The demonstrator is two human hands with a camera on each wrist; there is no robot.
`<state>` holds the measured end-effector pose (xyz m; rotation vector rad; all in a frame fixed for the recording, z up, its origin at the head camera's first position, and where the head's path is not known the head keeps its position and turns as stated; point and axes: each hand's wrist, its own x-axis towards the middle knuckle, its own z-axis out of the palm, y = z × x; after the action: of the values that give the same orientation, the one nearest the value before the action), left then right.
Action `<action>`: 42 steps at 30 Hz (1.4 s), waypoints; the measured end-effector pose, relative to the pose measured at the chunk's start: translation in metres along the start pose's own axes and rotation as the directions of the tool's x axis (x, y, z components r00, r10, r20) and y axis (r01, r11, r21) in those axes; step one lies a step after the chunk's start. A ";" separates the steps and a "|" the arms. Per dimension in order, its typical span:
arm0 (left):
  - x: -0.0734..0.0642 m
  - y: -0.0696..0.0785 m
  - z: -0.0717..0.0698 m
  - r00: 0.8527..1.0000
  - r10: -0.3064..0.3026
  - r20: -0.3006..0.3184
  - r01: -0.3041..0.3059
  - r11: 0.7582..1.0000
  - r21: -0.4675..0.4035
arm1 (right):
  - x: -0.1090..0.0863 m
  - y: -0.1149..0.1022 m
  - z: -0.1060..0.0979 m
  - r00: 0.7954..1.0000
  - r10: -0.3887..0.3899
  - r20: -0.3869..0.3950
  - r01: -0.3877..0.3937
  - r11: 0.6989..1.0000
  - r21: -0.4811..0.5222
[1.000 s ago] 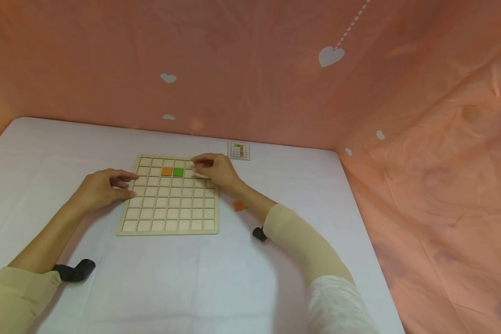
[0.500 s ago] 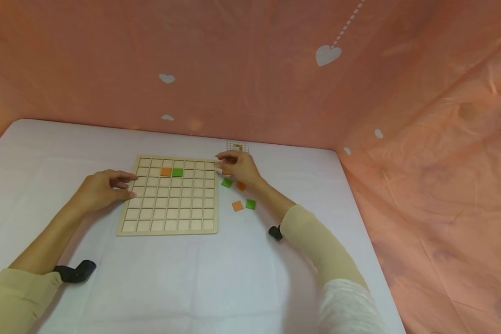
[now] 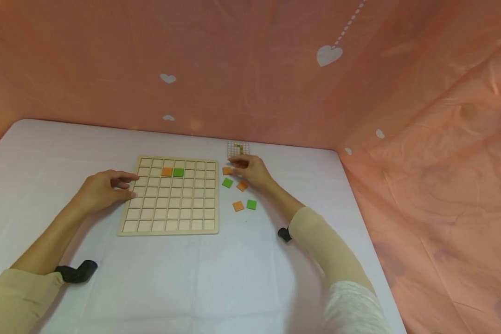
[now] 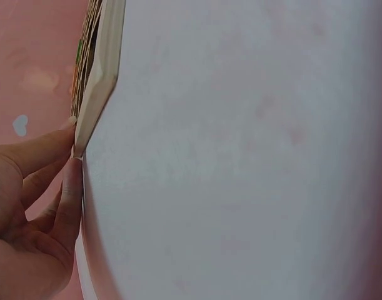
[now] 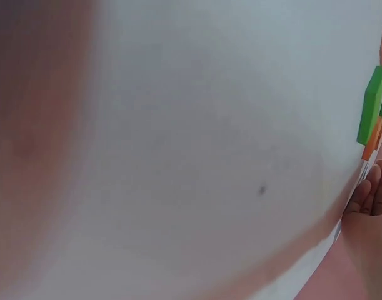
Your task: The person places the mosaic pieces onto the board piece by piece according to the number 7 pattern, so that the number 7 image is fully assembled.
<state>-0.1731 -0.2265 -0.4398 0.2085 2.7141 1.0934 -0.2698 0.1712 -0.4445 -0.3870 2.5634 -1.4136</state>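
Note:
In the head view a square wooden grid board (image 3: pixel 167 235) lies on the table, with an orange tile (image 3: pixel 167 172) and a green tile (image 3: pixel 178 172) side by side in its second row. My left hand (image 3: pixel 104 189) rests its fingertips and thumb against the board's left edge; the left wrist view shows this contact at the board's corner. Right of the board, my right hand (image 3: pixel 253 170) hovers close to a loose orange tile (image 3: pixel 227 171), fingers loosely bent with nothing seen between them. Its fingertips are just below a small printed grid card (image 3: pixel 238 148). Whether they touch either is unclear.
More loose tiles lie right of the board: a green tile (image 3: pixel 227 183), an orange tile (image 3: pixel 242 186) by the right wrist, and lower down an orange tile (image 3: pixel 238 206) beside a green tile (image 3: pixel 252 204). A pink curtain (image 3: pixel 250 93) hangs behind the white table (image 3: pixel 158 287).
My right hand has moved off the board's upper right, rightward to the loose tiles. Several tiles hidden under the right arm now show. My left hand stays put.

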 end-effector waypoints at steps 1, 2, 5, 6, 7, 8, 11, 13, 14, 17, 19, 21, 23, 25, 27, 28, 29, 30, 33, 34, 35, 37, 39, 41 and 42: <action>0.000 0.001 0.000 1.000 0.002 -0.002 -0.002 1.000 0.000 | -0.001 0.000 -0.001 1.000 -0.003 0.007 0.003 1.000 -0.005; 0.000 0.001 0.000 1.000 0.004 -0.004 -0.004 1.000 0.000 | -0.001 0.001 -0.001 1.000 -0.007 0.015 0.007 1.000 -0.011; 0.000 0.002 0.001 1.000 0.007 -0.012 -0.007 1.000 0.008 | -0.001 0.004 -0.002 0.999 -0.016 0.040 0.018 0.999 -0.050; 0.000 0.002 0.001 1.000 0.007 -0.015 -0.007 1.000 0.010 | -0.001 0.005 -0.001 0.999 -0.019 0.047 0.022 0.998 -0.064; -0.001 0.002 0.000 1.000 0.006 -0.014 -0.006 1.000 0.008 | -0.001 0.005 -0.001 0.998 -0.025 0.054 0.029 0.996 -0.081; -0.001 0.002 0.000 1.000 0.005 -0.013 -0.005 1.000 0.009 | 0.000 0.006 0.000 0.998 -0.030 0.061 0.036 0.994 -0.101; -0.002 0.003 -0.001 1.000 0.003 -0.011 -0.002 1.000 0.006 | 0.001 0.005 0.002 0.997 -0.046 0.068 0.056 0.987 -0.148; -0.002 0.004 -0.002 1.000 0.001 -0.009 -0.001 1.000 0.003 | 0.002 0.003 0.003 0.996 -0.058 0.067 0.069 0.983 -0.171; -0.002 0.004 -0.002 1.000 0.001 -0.008 0.000 1.000 0.004 | 0.002 0.003 0.004 0.996 -0.061 0.066 0.072 0.980 -0.184; -0.002 0.003 -0.002 1.000 0.002 -0.001 -0.002 1.000 0.003 | 0.003 0.002 0.006 0.997 -0.056 0.062 0.067 0.978 -0.199; -0.002 0.003 -0.002 1.000 0.002 0.002 -0.002 1.000 0.003 | 0.002 0.003 0.007 0.997 -0.053 0.057 0.063 0.979 -0.194; -0.001 0.002 -0.001 1.000 0.002 0.003 -0.002 1.000 0.005 | 0.002 0.004 0.007 0.997 -0.055 0.053 0.064 0.980 -0.187; -0.001 0.002 -0.001 1.000 0.002 0.002 -0.002 1.000 0.008 | 0.003 0.005 0.008 0.997 -0.061 0.049 0.069 0.980 -0.186; -0.001 0.002 -0.002 1.000 0.001 0.001 -0.001 1.000 0.009 | 0.003 0.005 0.008 0.996 -0.071 0.044 0.079 0.979 -0.187; -0.001 0.003 -0.002 1.000 -0.001 0.000 0.001 1.000 0.009 | 0.003 0.004 0.009 0.996 -0.078 0.039 0.084 0.979 -0.187; -0.001 0.003 -0.002 1.000 -0.002 0.000 0.002 1.000 0.009 | 0.003 0.004 0.008 0.996 -0.079 0.036 0.084 0.979 -0.185; -0.001 0.003 -0.002 1.000 -0.003 0.000 0.003 1.000 0.008 | 0.003 0.003 0.008 0.996 -0.080 0.033 0.084 0.979 -0.183; -0.001 0.003 -0.003 1.000 -0.004 0.002 0.004 1.000 0.004 | 0.003 0.003 0.008 0.997 -0.077 0.029 0.081 0.979 -0.185; -0.001 0.003 -0.003 1.000 -0.011 0.009 0.011 1.000 -0.001 | 0.003 0.000 0.008 0.998 -0.059 0.026 0.063 0.982 -0.178; -0.002 0.003 -0.003 1.000 -0.013 0.013 0.013 1.000 -0.002 | 0.004 0.000 0.008 0.998 -0.051 0.022 0.054 0.983 -0.175; -0.002 0.003 -0.003 1.000 -0.014 0.015 0.014 1.000 -0.003 | 0.004 -0.001 0.009 0.999 -0.038 0.015 0.040 0.986 -0.165; -0.002 0.003 -0.003 1.000 -0.014 0.016 0.014 1.000 -0.002 | 0.003 -0.003 0.009 1.000 -0.010 0.002 0.010 0.991 -0.132; -0.002 0.003 -0.003 1.000 -0.012 0.017 0.012 1.000 0.000 | 0.003 -0.005 0.009 1.000 0.018 -0.012 -0.019 0.996 -0.091; -0.001 0.003 -0.002 1.000 -0.009 0.016 0.009 1.000 0.003 | 0.003 -0.006 0.010 0.999 0.034 -0.020 -0.035 0.998 -0.057; -0.001 0.004 -0.002 1.000 -0.007 0.016 0.007 1.000 0.004 | 0.003 -0.007 0.011 0.999 0.035 -0.021 -0.036 0.998 -0.050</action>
<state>-0.1729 -0.2256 -0.4357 0.2067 2.7014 1.0796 -0.2684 0.1581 -0.4444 -0.3346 2.6120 -1.3502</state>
